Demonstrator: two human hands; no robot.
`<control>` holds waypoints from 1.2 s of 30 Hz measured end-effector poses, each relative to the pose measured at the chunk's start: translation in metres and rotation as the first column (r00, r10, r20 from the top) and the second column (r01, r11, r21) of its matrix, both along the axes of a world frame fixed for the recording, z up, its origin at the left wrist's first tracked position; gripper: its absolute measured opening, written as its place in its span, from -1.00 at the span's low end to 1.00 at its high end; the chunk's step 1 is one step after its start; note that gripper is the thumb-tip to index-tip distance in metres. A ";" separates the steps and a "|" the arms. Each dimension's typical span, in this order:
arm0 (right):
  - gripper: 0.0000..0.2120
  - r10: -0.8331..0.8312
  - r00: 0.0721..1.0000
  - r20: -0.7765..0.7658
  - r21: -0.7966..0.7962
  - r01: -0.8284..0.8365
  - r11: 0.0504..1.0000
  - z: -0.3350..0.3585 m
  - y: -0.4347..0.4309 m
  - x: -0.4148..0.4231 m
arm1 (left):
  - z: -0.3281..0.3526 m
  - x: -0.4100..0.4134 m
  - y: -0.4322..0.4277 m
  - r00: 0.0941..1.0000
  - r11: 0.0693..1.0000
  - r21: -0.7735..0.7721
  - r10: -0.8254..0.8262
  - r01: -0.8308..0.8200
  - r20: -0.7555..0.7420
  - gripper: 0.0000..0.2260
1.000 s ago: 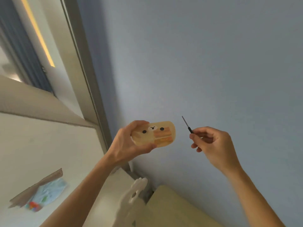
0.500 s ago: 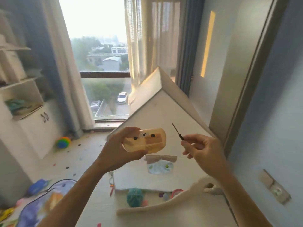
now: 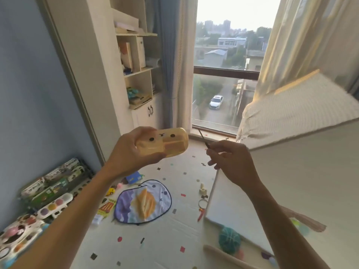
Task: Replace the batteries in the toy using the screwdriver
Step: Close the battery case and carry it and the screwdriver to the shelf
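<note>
My left hand (image 3: 128, 152) wraps around one end of the yellow toy (image 3: 165, 142), fingers curled behind it, thumb under its lower edge, its little face turned toward me. Just to the right of it, apart from it, my right hand (image 3: 231, 162) pinches the thin screwdriver (image 3: 203, 137) between thumb and fingertips, the shaft slanting up toward the toy without touching it.

A pale floor mat (image 3: 174, 226) speckled with small coloured patches carries a round planet-print cloth (image 3: 142, 202), a teal ball (image 3: 229, 240), a yellow toy car (image 3: 110, 191), a paint palette (image 3: 55, 205) and stacked toy boxes (image 3: 56, 179) along the left wall.
</note>
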State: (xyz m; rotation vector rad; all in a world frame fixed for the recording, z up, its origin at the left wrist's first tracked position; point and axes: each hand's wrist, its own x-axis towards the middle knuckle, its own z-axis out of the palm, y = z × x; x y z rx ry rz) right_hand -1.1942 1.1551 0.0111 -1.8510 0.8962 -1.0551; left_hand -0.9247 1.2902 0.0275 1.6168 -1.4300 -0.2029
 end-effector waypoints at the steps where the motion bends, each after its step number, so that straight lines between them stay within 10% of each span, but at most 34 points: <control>1: -0.94 0.015 1.000 -0.004 0.009 -0.015 1.000 -0.002 -0.009 0.018 | -0.003 0.016 -0.006 1.000 1.000 0.004 0.012 -0.011 -0.008 -0.33; 36: -0.93 -0.076 0.995 -0.062 -0.106 0.069 0.992 0.016 -0.679 0.571 | 0.007 0.552 -0.687 1.000 1.000 0.009 0.010 -0.010 -0.026 -0.32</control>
